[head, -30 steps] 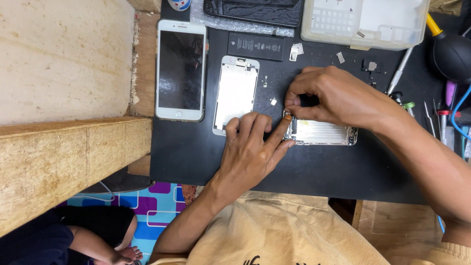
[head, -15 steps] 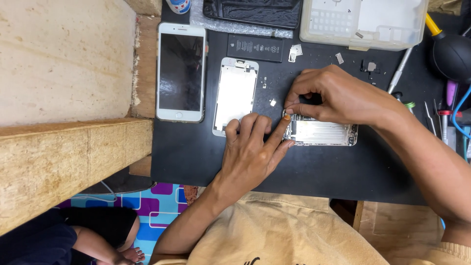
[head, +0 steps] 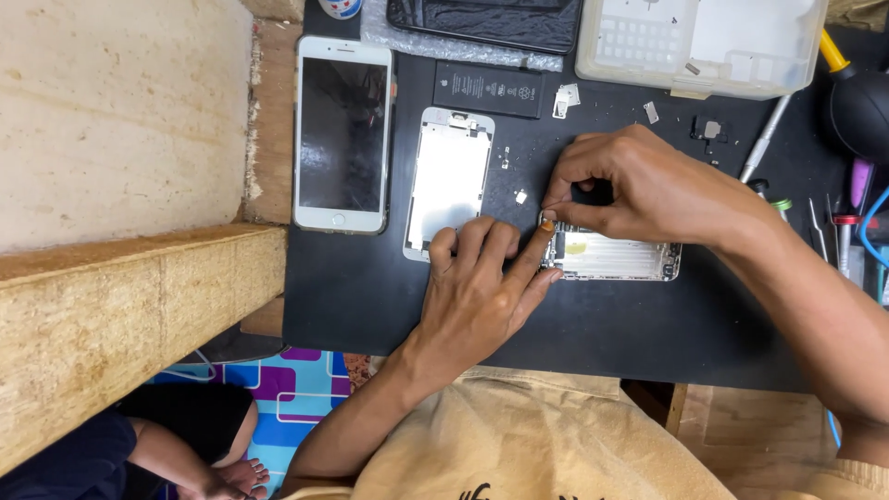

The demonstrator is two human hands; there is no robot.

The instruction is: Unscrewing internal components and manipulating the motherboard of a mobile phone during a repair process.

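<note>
Pinching: my right hand (head: 648,190) nipped something too small to tell above the opened silver phone chassis (head: 616,259).
Bracing: my left hand (head: 482,292), at 9 o'clock, gripped nothing, forefinger pressing the chassis end.

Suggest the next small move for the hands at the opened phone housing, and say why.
Probably lift the right hand slightly, drawing the pinched part clear. Its fingertips are closed at the top edge of the opened phone housing, and the left hand braces that end with its index finger, so the housing looks steadied for a pull.
</note>
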